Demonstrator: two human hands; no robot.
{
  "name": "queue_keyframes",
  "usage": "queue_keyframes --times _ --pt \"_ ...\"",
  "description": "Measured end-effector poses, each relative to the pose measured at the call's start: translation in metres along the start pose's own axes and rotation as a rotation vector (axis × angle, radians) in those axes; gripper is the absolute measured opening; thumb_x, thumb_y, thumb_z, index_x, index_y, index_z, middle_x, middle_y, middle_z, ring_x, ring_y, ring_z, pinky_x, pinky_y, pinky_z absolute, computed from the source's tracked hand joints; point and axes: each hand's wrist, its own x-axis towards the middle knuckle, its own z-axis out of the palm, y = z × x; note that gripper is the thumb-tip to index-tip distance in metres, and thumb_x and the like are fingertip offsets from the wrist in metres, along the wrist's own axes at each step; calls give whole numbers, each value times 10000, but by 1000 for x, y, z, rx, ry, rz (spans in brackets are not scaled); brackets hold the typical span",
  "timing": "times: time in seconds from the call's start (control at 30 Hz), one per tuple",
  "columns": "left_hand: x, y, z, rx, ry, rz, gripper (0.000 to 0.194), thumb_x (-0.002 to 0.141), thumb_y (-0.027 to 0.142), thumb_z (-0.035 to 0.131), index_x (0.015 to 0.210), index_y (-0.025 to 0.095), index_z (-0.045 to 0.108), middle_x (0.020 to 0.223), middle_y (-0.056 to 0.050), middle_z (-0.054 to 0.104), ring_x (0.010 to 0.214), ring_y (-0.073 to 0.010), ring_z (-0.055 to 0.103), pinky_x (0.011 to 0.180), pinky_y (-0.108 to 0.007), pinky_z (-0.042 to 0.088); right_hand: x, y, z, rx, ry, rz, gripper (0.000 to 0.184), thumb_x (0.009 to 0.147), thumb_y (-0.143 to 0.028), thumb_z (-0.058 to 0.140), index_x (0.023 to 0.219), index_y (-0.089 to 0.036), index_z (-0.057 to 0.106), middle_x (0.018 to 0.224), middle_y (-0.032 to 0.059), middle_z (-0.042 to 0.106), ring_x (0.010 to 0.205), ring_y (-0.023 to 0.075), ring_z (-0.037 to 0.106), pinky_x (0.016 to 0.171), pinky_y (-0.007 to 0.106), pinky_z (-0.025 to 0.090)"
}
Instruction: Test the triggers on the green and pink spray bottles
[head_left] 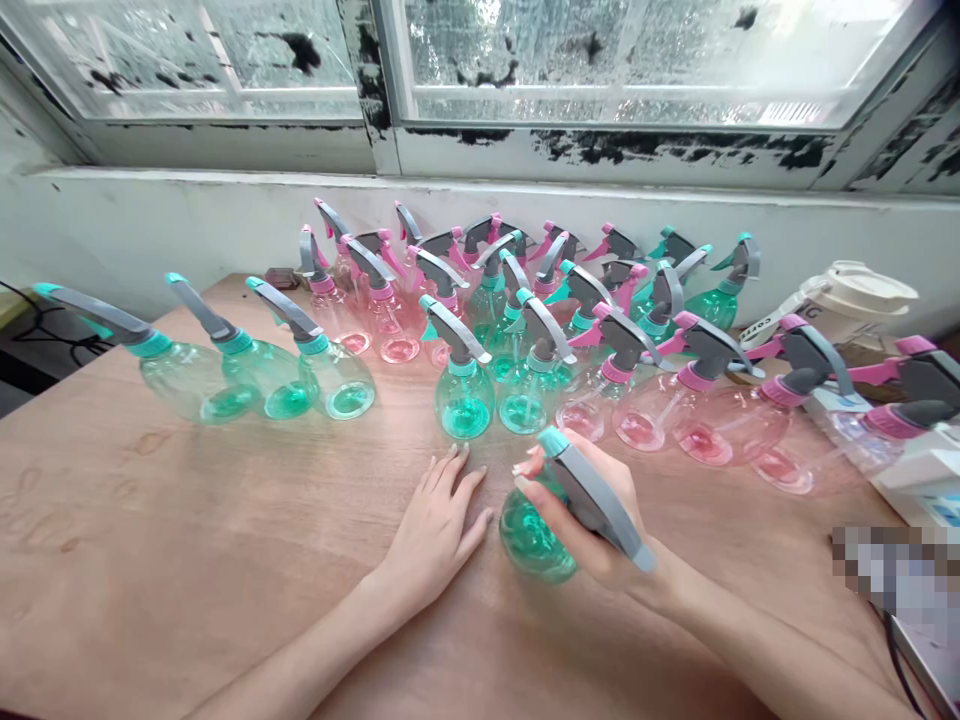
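My right hand (600, 500) is wrapped round the neck of a green spray bottle (534, 535), just under its grey and teal trigger head. Whether the bottle's base touches the table, I cannot tell. Flat on the wood, fingers spread, lies my left hand (439, 515), holding nothing. Beyond my fingertips stand a green spray bottle (465, 400) and another green spray bottle (529, 405) beside it. To their right runs a row of pink spray bottles, the closest being a clear pink one (589, 400).
Three green bottles (277, 385) stand apart at the left. Several pink and green bottles crowd toward the wall, below a window (622, 70). On the right are a cream lidded cup (847, 300), a white box (919, 470) and a blurred-out object with a cable. Bare wooden tabletop (187, 560) shows in front.
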Motion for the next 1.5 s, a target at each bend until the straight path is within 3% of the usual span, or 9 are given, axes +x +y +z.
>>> queue_keyframes --times 0.13,0.23,0.33,0.63,0.83,0.97,1.17,1.33,1.5 --pt "0 0 -1 -8 -12 4 346 948 339 502 1244 164 546 1396 -180 504 1345 -327 434 1101 -567 366 -2 -1 -1 -11 -56 -7 89 869 -144 560 922 -208 528 746 1 553 614 140 568 573 268 465" --pt "0 0 0 -2 -22 4 350 948 324 500 1257 163 537 1413 -182 487 1349 -321 431 1111 -560 355 0 0 0 15 -83 -33 117 873 -138 555 969 -205 557 839 33 610 723 163 632 652 276 508" --pt "-1 -1 2 -1 -10 6 374 943 311 509 1285 158 523 1420 -182 482 1358 -320 418 1117 -554 348 0 0 1 50 -89 -35 247 871 -116 546 1101 -203 573 957 60 652 824 175 667 750 289 540" --pt "-1 1 1 -8 -3 17 379 945 330 505 1284 163 530 1415 -181 490 1355 -326 419 1097 -562 368 -3 -2 4 -9 -58 -15 539 844 -70 482 1360 -226 486 990 61 697 697 163 658 768 361 586" --pt "-1 2 0 -13 -13 -1 386 939 307 514 1296 161 522 1444 -186 457 1353 -333 419 1093 -568 368 -6 1 4 77 -57 29 478 841 -82 495 1295 -224 535 876 44 677 653 168 637 797 366 581" --pt "-1 2 -1 -6 -19 3 388 944 314 505 1299 159 513 1428 -186 469 1353 -329 416 1089 -566 375 -5 1 4 101 -59 48 452 818 -67 503 1242 -217 551 943 52 668 627 152 634 704 321 578" --pt "0 1 0 -10 -29 20 369 947 316 494 1268 140 536 1392 -198 500 1340 -331 433 1101 -582 347 3 -2 5 41 8 -97 294 813 -104 587 1089 -205 585 947 55 669 857 187 683 785 311 565" --pt "0 3 -3 -21 -24 6 358 952 309 471 1270 167 553 1416 -194 478 1348 -342 418 1071 -582 384 6 -5 4 -14 19 -93 129 811 -150 638 906 -211 575 779 16 618 692 162 638 641 285 544" --pt "-1 3 -3 -35 -30 -7 357 949 312 487 1272 179 557 1402 -180 496 1354 -337 413 1081 -577 375 4 -4 3 -32 -23 -95 103 835 -125 592 877 -214 562 747 11 609 659 155 614 613 280 524"
